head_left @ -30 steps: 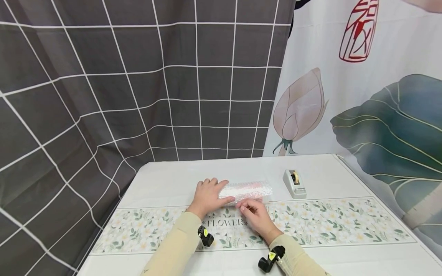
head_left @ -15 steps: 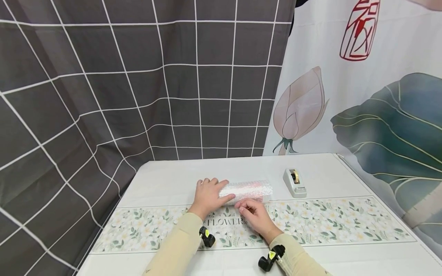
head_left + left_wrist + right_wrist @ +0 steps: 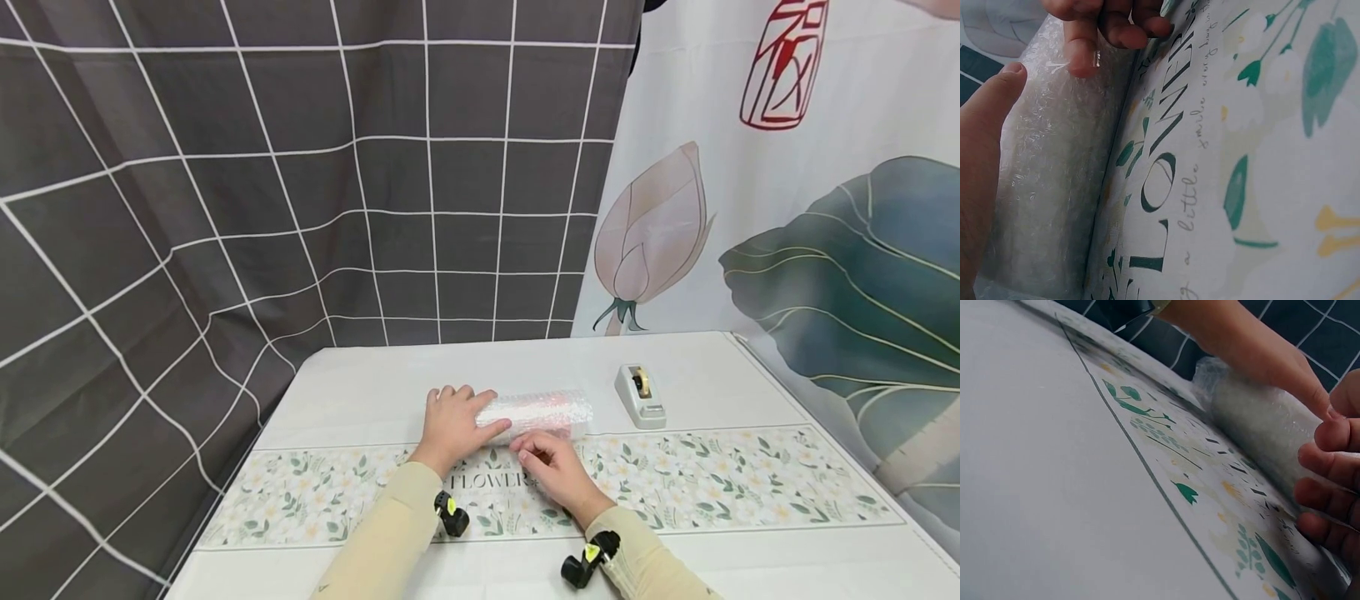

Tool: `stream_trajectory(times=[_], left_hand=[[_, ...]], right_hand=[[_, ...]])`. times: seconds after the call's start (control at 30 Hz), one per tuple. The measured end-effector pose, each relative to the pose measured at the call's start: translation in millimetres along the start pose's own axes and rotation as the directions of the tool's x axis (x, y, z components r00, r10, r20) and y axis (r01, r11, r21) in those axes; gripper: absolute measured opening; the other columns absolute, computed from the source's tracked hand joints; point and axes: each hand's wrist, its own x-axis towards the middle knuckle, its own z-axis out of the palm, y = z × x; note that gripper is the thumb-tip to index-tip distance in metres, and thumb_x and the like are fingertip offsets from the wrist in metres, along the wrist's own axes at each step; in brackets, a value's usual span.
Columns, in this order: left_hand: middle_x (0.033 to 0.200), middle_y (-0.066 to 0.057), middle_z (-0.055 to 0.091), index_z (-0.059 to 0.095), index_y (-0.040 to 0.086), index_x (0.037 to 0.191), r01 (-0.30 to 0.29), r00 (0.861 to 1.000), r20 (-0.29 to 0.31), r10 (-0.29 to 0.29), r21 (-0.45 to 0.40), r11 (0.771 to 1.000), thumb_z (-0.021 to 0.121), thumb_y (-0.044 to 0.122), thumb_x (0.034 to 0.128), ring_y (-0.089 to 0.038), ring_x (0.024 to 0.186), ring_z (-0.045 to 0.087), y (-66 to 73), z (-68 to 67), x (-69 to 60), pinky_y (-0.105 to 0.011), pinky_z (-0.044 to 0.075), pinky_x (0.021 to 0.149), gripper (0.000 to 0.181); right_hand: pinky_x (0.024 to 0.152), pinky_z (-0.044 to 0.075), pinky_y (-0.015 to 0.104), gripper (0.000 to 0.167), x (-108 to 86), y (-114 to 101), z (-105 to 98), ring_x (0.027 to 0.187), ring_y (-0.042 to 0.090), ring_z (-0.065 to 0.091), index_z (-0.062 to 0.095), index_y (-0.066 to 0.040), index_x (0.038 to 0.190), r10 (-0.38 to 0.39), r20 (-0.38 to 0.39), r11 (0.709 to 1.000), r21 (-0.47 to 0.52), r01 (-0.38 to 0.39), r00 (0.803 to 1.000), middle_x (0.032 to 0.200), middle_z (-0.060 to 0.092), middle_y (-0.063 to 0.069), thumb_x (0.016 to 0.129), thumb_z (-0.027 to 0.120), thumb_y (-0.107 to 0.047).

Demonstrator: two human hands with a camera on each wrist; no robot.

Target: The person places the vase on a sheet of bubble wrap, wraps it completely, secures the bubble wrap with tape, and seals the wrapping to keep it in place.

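Note:
A cylindrical bundle in clear bubble wrap [image 3: 536, 412] lies crosswise on the table, with pinkish colour showing through at its right part. My left hand [image 3: 453, 429] grips its left end, the thumb lying along the near side and the fingers over the far side. At the near side, my right hand [image 3: 553, 467] touches the bundle with loosely bent fingers. In the left wrist view, one right fingertip [image 3: 1082, 62] presses the wrap, and small shiny glints beside it look like clear tape. The bundle's left end is partly hidden under my left hand.
A white tape dispenser [image 3: 640, 400] with a yellowish roll stands right of the bundle. The white tablecloth [image 3: 375, 392] has a floral band across it. A dark checked curtain [image 3: 465, 192] and a white flower-printed curtain [image 3: 675, 108] hang behind the table.
Both hands stay almost still on the bundle; my right fingertips have shifted very slightly left. The head view has tilted a little.

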Motion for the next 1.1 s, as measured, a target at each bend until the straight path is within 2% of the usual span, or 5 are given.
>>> stream_trajectory(times=[0.27,0.47,0.67,0.87,1.1], left_hand=[[0.117,-0.002,0.068,0.061,0.035,0.138,-0.003,1.0,0.008,0.003,0.015,1.0,0.036,0.082,0.0895,-0.03,0.105,0.062,-1.9,1.8,1.1,-0.052,0.043,0.095,0.073],[0.115,-0.002,0.069,0.062,0.035,0.137,-0.006,1.0,-0.004,0.006,0.015,1.0,0.036,0.083,0.0892,-0.029,0.104,0.062,-1.8,3.0,1.6,-0.053,0.044,0.095,0.072],[0.115,-0.002,0.069,0.062,0.035,0.137,-0.005,1.0,-0.007,0.005,0.007,1.0,0.035,0.084,0.0883,-0.029,0.103,0.062,-1.0,3.7,1.7,-0.053,0.043,0.095,0.074],[0.114,-0.002,0.069,0.063,0.035,0.136,0.001,1.0,-0.008,-0.001,0.012,1.0,0.037,0.083,0.0883,-0.029,0.101,0.062,-2.2,2.2,2.2,-0.054,0.043,0.095,0.073],[0.116,-0.001,0.068,0.063,0.035,0.136,-0.01,1.0,0.027,0.009,0.023,1.0,0.038,0.082,0.0895,-0.028,0.101,0.062,-2.1,0.1,2.6,-0.053,0.043,0.094,0.07]], right_hand=[[0.056,0.042,0.021,0.023,-1.1,-7,-3,0.06,-0.001,0.047,0.063,-0.025,0.071,0.047,0.063,0.937,-0.348,-0.022,0.997,0.07,0.058,-0.016,0.09,0.069,-0.014],[0.052,0.035,0.017,0.031,11.5,-12,-15,0.056,-0.004,0.038,0.05,-0.028,0.066,-0.196,0.071,0.838,-0.505,0.205,0.978,0.063,0.042,-0.02,0.087,0.07,-0.017],[0.061,0.044,0.027,0.012,40.8,-21,-35,0.067,0.006,0.047,0.059,-0.02,0.08,-0.338,0.059,0.739,-0.602,0.303,0.939,0.073,0.056,-0.012,0.086,0.07,-0.018],[0.099,0.046,0.049,0.029,67.1,-23,-42,0.107,0.026,0.063,0.067,-0.013,0.112,-0.194,0.153,0.713,-0.656,0.246,0.969,0.111,0.07,0.003,0.089,0.069,-0.031],[0.105,0.042,0.056,0.052,69.8,-13,-34,0.121,0.03,0.061,0.065,-0.014,0.126,-0.023,0.238,0.654,-0.731,0.195,0.971,0.128,0.067,0.007,0.089,0.065,-0.05]])
